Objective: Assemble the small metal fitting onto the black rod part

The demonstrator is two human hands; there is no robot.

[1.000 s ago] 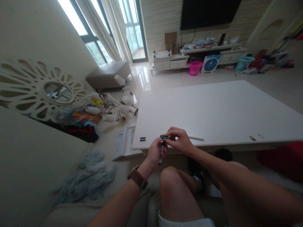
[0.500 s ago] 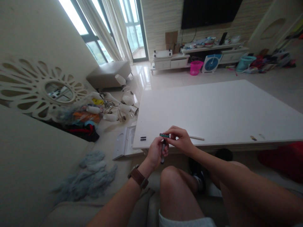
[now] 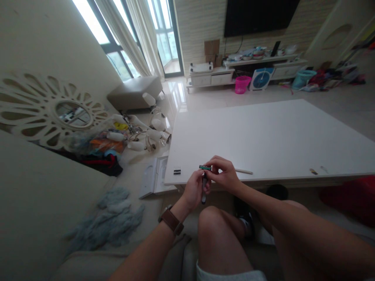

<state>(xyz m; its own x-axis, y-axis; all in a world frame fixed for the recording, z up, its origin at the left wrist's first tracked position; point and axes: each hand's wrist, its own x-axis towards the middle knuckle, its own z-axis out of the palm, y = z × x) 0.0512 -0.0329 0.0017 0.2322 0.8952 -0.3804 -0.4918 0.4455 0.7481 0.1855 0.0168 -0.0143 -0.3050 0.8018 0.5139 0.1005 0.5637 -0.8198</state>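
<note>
My left hand (image 3: 192, 190), with a brown-strapped watch at the wrist, is closed around the handle of a razor (image 3: 204, 191). The grey and black handle points down towards my knees. At its top the razor head (image 3: 205, 168), dark with a green strip, lies crosswise. My right hand (image 3: 224, 171) pinches the right end of that head between thumb and fingers; part of it is hidden there. Both hands meet at the near edge of the white table (image 3: 249, 132). Left of them, two small dark bars (image 3: 177, 171) lie on the tabletop.
A pale stick (image 3: 244, 171) lies right of my hands. Small flat pieces (image 3: 313, 171) rest near the table's right front. An opened white box (image 3: 154, 177) stands on the floor at left, below a chandelier (image 3: 152, 134). My bare knees (image 3: 215, 222) are under my hands.
The razor and both hands have shifted very slightly to the right, and the handle hangs a little more upright. Both hands keep their hold.
</note>
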